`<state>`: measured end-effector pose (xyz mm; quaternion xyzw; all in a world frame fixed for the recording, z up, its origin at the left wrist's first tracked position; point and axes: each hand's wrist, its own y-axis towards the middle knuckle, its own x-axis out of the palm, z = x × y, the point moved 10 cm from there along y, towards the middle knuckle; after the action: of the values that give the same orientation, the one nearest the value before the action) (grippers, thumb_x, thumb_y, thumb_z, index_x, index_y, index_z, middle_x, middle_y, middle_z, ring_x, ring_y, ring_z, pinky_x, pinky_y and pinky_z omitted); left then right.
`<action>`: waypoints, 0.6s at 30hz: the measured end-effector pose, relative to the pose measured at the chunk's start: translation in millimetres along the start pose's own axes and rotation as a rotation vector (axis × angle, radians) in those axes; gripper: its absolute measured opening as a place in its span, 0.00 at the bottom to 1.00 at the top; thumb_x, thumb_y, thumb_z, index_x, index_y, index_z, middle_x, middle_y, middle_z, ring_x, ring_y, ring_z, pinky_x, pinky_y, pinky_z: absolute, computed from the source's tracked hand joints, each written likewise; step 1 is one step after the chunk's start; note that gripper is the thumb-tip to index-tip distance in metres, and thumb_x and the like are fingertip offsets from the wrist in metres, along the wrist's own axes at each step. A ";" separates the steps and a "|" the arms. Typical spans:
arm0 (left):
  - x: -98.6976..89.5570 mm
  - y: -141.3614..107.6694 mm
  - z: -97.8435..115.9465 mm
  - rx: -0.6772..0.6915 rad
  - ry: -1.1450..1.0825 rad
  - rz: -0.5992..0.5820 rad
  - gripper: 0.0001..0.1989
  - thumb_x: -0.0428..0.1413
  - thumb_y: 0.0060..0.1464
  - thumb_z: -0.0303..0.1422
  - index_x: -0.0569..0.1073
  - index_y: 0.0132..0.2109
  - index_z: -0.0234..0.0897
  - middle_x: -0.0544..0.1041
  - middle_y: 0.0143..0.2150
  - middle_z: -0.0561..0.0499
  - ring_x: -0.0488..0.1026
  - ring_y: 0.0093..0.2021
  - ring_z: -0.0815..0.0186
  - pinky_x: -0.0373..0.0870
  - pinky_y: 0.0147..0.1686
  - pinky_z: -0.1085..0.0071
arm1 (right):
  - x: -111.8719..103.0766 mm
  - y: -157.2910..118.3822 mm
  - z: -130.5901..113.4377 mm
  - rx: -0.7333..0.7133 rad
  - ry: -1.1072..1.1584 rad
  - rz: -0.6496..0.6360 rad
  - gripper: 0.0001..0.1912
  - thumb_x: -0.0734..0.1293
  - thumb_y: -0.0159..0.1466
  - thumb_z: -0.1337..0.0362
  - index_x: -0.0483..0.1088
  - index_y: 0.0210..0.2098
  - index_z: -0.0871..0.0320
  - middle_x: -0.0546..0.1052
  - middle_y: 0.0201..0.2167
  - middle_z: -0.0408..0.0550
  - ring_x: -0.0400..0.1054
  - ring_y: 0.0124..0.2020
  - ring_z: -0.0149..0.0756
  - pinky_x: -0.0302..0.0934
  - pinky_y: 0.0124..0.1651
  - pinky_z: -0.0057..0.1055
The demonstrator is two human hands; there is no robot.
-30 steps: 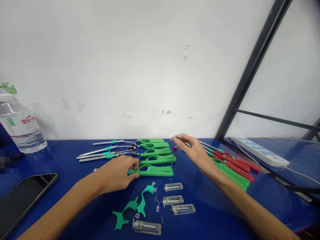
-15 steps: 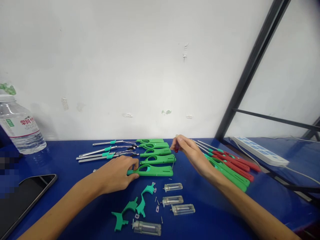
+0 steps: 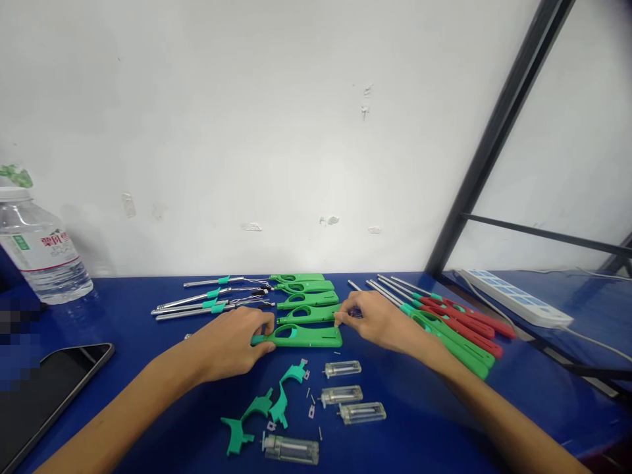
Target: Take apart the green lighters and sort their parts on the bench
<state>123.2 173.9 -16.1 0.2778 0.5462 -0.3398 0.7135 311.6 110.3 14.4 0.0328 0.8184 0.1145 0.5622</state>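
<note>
My left hand [image 3: 241, 342] is closed around the nozzle end of a green gas lighter [image 3: 311, 337], which lies flat on the blue table. At the lighter's right end, the fingertips of my right hand [image 3: 368, 318] are pinched together just above its edge. What they hold is hidden by the fingers. Behind this lighter lie several green lighter handles [image 3: 309, 299] in a row, with loose metal nozzle tubes [image 3: 190, 309] wired to their left ends. In front are teal trigger pieces [image 3: 257, 406], clear fuel tanks [image 3: 342, 395] and small screws [image 3: 320, 433].
To the right rest several assembled red and green lighters [image 3: 451, 322]. Beyond them are a white power strip [image 3: 513, 299] and a black metal frame [image 3: 474, 178]. A water bottle [image 3: 44, 253] and a phone [image 3: 49, 395] are on the left. A white wall [image 3: 296, 131] rises behind the table.
My right hand has lowered and turned, bringing its fingertips to the lighter's right end. The red-handled screwdriver seen in it before no longer shows clearly. My left hand stays in place.
</note>
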 end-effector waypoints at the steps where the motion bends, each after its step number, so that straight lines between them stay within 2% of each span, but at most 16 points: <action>1: 0.0 -0.2 -0.1 -0.001 -0.002 -0.001 0.09 0.54 0.58 0.42 0.69 0.36 0.43 0.76 0.38 0.48 0.72 0.37 0.56 0.63 0.38 0.61 | 1.0 -0.1 -0.6 -0.001 0.001 -0.009 0.13 0.66 0.65 0.59 0.81 0.30 0.52 0.82 0.32 0.51 0.72 0.32 0.42 0.57 0.32 0.34; 5: 0.2 -0.2 -0.4 -0.008 -0.012 -0.009 0.09 0.54 0.57 0.42 0.70 0.36 0.42 0.76 0.38 0.47 0.72 0.38 0.56 0.64 0.38 0.61 | 3.7 -1.5 -2.4 0.006 0.005 -0.043 0.12 0.66 0.65 0.60 0.82 0.30 0.53 0.82 0.32 0.51 0.72 0.31 0.41 0.58 0.33 0.34; 12: 1.5 1.4 -0.3 -0.014 -0.038 -0.025 0.08 0.54 0.58 0.41 0.69 0.36 0.42 0.75 0.38 0.48 0.71 0.38 0.55 0.63 0.37 0.61 | 14.0 -0.5 8.0 0.038 0.045 -0.108 0.04 0.72 0.60 0.62 0.81 0.31 0.52 0.82 0.33 0.47 0.74 0.36 0.41 0.61 0.38 0.32; 18: 4.8 0.0 2.6 0.015 -0.077 -0.065 0.09 0.54 0.59 0.42 0.69 0.35 0.43 0.73 0.35 0.50 0.71 0.37 0.57 0.62 0.36 0.63 | 19.8 2.9 16.9 0.046 0.057 -0.103 0.03 0.72 0.59 0.66 0.79 0.30 0.53 0.82 0.34 0.47 0.74 0.37 0.40 0.61 0.38 0.31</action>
<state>125.6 171.0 -20.1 0.2519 0.5244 -0.3773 0.7205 319.9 119.3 -8.8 0.0005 0.8372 0.0676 0.5427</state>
